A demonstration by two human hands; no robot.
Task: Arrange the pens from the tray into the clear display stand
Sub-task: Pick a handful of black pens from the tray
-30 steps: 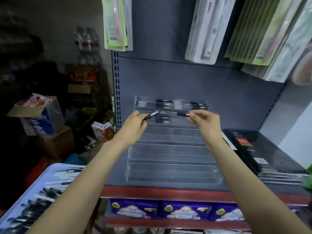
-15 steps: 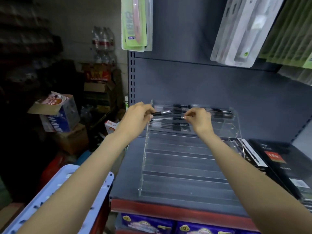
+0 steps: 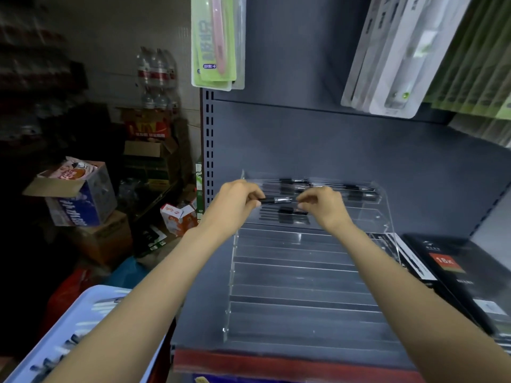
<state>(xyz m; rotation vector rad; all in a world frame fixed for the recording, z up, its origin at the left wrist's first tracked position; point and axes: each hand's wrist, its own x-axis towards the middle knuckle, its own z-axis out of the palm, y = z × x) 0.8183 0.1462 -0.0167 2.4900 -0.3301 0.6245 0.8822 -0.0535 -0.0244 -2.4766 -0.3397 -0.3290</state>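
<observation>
Pinching a black pen (image 3: pixel 276 200) by its left end, the left hand (image 3: pixel 235 204) is holding it level over the clear stand (image 3: pixel 304 272) on the shelf (image 3: pixel 276 355); the right hand (image 3: pixel 326 207) is pinching its right end, fingers curled. More pens are lying in the stand's upper rows.

The tray (image 3: pixel 83 322) is cut off at the edge, its pens (image 3: pixel 52 360) seemingly blurred.

Light is coming from above and landing mostly on the forearms and the grey shelf (image 3: pixel 304 150) behind the hands, while everything off to the left of the left hand (image 3: pixel 235 205) is sinking into murk. The wide lens is bending the edges hard. Motion blur is smearing the fingers, and the clear display stand (image 3: pixel 304 272) is catching faint glare along its ridges.
</observation>
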